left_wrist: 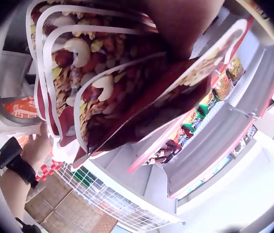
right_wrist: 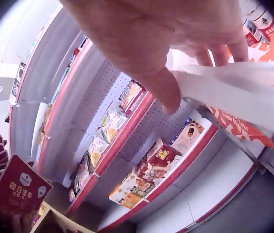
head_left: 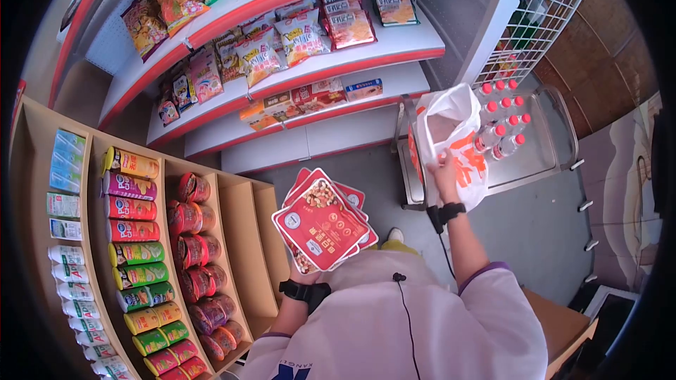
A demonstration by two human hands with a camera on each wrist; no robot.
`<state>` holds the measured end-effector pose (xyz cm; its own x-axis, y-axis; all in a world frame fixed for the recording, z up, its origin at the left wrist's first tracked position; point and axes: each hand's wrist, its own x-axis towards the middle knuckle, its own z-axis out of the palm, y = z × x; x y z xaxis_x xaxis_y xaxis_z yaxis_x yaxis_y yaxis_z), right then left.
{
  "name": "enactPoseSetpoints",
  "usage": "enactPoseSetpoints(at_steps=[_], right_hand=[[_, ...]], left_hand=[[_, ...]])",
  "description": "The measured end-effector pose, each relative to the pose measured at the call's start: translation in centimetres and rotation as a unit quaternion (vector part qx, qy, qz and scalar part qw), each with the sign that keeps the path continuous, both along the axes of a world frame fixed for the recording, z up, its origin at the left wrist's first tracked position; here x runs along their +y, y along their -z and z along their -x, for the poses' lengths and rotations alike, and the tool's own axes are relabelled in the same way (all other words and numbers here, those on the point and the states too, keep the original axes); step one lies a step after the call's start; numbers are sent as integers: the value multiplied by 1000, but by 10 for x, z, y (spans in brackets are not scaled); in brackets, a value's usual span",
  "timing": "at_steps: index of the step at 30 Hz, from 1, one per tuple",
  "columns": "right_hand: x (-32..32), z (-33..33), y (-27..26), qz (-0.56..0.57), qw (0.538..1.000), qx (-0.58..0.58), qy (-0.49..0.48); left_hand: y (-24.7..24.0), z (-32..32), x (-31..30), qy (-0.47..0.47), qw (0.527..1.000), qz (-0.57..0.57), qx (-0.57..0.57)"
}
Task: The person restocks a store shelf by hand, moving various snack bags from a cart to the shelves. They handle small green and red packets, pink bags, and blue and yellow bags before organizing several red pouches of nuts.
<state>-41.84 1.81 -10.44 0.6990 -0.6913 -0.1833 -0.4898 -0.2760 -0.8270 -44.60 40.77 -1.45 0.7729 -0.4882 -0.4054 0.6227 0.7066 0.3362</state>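
Note:
Several red packets of mixed nuts point(head_left: 324, 229), fanned in a stack, are held by my left hand point(left_wrist: 188, 24). That hand is mostly hidden beneath them in the head view; the left wrist view shows it at the packets' edge, with the nut pictures facing the camera. My right hand point(head_left: 443, 179) grips the side of a white plastic bag point(head_left: 473, 186) with orange print. The bag's mouth gapes upward, and the right wrist view shows thumb and fingers point(right_wrist: 168, 92) closed over its thin white film.
A metal cart point(head_left: 546, 158) carries the bag and several red-capped water bottles point(head_left: 507, 146). Ahead are curved shelves point(head_left: 366, 60) with snack bags and boxes. At left, a wooden rack point(head_left: 243, 239) holds chip cans point(head_left: 134, 229), tubs and white bottles. A wire grid point(head_left: 549, 21) stands behind the cart.

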Motion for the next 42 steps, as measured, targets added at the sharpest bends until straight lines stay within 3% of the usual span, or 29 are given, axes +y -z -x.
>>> enactPoseSetpoints(at_steps=[2,5,8,9,12,14,16,18,20,22,23,24,25,26,28,30,34,36,39,41,42], right_hand=[[-21,11,9,-94,995,-7,30],[-42,35,9,-148,989,-23,22],[-59,72,-24,-196,978,70,17],[-58,88,-33,-205,977,44,35],[-77,153,-35,-231,970,38,63],[-70,195,-40,-280,943,-75,162],[-74,249,-40,-288,945,-58,147],[-84,326,-7,-338,930,-10,148],[-64,365,-14,-326,913,18,247],[-61,403,-3,-318,923,92,196],[-63,441,38,-306,922,134,195],[-74,480,74,-161,937,295,97],[-73,485,88,-42,915,397,-54],[-74,486,102,78,850,477,-207],[-64,487,155,62,878,473,-52],[-56,435,168,45,888,457,29],[-64,348,233,51,881,463,-78],[-67,300,246,30,911,406,-57],[-82,236,272,27,909,407,-84],[-93,204,282,-97,970,222,4],[-97,196,294,15,985,170,-31]], left_hand=[[2,1,1,5,1000,-19,2],[3,0,0,17,999,-30,9],[5,-3,-2,33,998,-42,13],[5,-5,-3,39,998,-47,13],[7,-9,-5,56,996,-62,17],[8,-12,-7,68,994,-80,17],[11,-16,-10,77,992,-99,18],[14,-22,-15,89,989,-118,18],[19,-27,-21,103,985,-135,19],[24,-33,-27,116,981,-153,20],[27,-34,-30,123,979,-163,21],[30,-36,-33,127,976,-173,24],[34,-37,-35,130,974,-184,27],[38,-38,-38,132,972,-194,29],[45,-35,-39,133,966,-217,39],[53,-28,-36,126,961,-240,55],[71,-21,-31,114,950,-280,78],[80,-15,-28,108,945,-294,93],[90,-7,-23,96,938,-313,108],[94,-1,-19,84,935,-323,117],[96,2,-17,77,934,-326,122]])
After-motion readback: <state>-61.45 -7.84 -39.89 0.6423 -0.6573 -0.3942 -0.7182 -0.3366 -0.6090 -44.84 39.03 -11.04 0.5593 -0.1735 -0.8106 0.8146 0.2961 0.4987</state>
